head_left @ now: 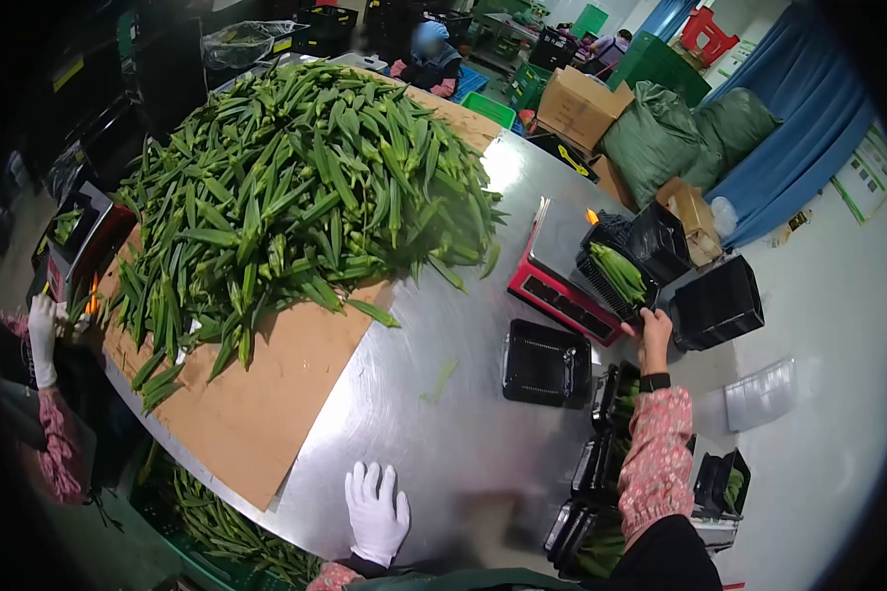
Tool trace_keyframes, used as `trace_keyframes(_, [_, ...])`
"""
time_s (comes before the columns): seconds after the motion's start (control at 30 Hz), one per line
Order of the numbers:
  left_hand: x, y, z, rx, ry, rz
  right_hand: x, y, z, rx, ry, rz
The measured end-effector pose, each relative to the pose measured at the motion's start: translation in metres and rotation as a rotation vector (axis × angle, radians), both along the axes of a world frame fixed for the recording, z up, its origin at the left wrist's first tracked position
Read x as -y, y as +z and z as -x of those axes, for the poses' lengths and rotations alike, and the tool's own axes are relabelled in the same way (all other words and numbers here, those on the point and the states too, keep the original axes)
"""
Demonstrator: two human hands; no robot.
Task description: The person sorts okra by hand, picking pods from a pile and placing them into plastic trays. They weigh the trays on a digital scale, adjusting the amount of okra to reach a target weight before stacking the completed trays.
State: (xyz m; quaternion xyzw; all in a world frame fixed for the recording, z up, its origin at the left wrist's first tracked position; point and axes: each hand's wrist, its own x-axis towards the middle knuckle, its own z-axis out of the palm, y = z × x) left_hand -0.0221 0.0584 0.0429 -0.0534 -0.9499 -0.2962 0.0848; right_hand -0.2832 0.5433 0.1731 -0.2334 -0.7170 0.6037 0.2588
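Observation:
A big heap of okra (306, 177) lies on brown cardboard (276, 394) over the metal table. My left hand (376, 517), in a white glove, rests near the table's front edge with its fingers spread, holding nothing. On the right, my bare right hand (651, 335) has its fingers closed on the near end of a black tray (601, 286) that holds several okra pods (618, 271). This tray is at the right side of a red scale (562, 295). An empty black tray (547, 364) sits on the table in front of the scale.
Stacks of black trays (719, 303) stand right of the scale. Filled trays (596, 542) line the table's right side, beneath my forearm. A green crate of okra (227, 522) is below the front edge. At the left edge a co-worker's gloved hand (43, 340) is near another scale.

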Motion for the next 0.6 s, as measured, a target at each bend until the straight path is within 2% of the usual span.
trace_keyframes(0.03, [0.0, 0.0, 0.0, 0.003, 0.001, 0.008, -0.027, -0.014, 0.017, 0.022, -0.004, -0.038])
trace_keyframes(0.13, [-0.001, 0.005, 0.001, 0.025, 0.016, -0.031, -0.041, -0.013, 0.045, 0.517, -0.145, -0.971])
trace_keyframes(0.17, [-0.002, 0.008, 0.002, 0.022, 0.036, -0.041, -0.033, -0.021, 0.049, 0.455, -0.389, -1.146])
trace_keyframes(0.23, [-0.004, 0.016, 0.011, 0.022, 0.024, -0.057, 0.043, 0.015, 0.05, 0.224, -0.424, -1.318])
trace_keyframes(0.27, [-0.005, 0.022, 0.013, 0.028, 0.015, -0.065, 0.06, 0.01, 0.059, -0.034, -0.243, -1.368])
trace_keyframes(0.3, [-0.004, 0.028, 0.014, 0.037, 0.0, -0.069, 0.095, 0.011, 0.066, -0.18, 0.009, -1.267])
trace_keyframes(0.33, [-0.002, 0.034, 0.016, 0.043, -0.018, -0.07, 0.11, -0.014, 0.081, -0.211, 0.263, -1.129])
trace_keyframes(0.37, [0.0, 0.039, 0.018, 0.045, -0.036, -0.07, 0.14, -0.023, 0.089, -0.172, 0.444, -1.111])
trace_keyframes(0.4, [0.002, 0.042, 0.02, 0.045, -0.053, -0.069, 0.16, -0.054, 0.107, -0.219, 0.486, -1.049])
trace_keyframes(0.47, [0.002, 0.044, 0.02, 0.061, -0.044, -0.069, 0.203, -0.088, 0.134, -0.133, 0.595, -0.97])
trace_keyframes(0.5, [0.002, 0.043, 0.02, 0.066, -0.042, -0.07, 0.214, -0.117, 0.152, -0.195, 0.533, -0.959])
trace_keyframes(0.53, [0.002, 0.042, 0.021, 0.053, -0.042, -0.066, 0.228, -0.127, 0.16, -0.099, 0.473, -0.976])
trace_keyframes(0.57, [0.002, 0.041, 0.022, 0.04, -0.045, -0.066, 0.239, -0.146, 0.174, -0.062, 0.398, -0.879])
trace_keyframes(0.6, [0.002, 0.037, 0.021, 0.033, -0.051, -0.07, 0.253, -0.155, 0.181, -0.072, 0.326, -0.942])
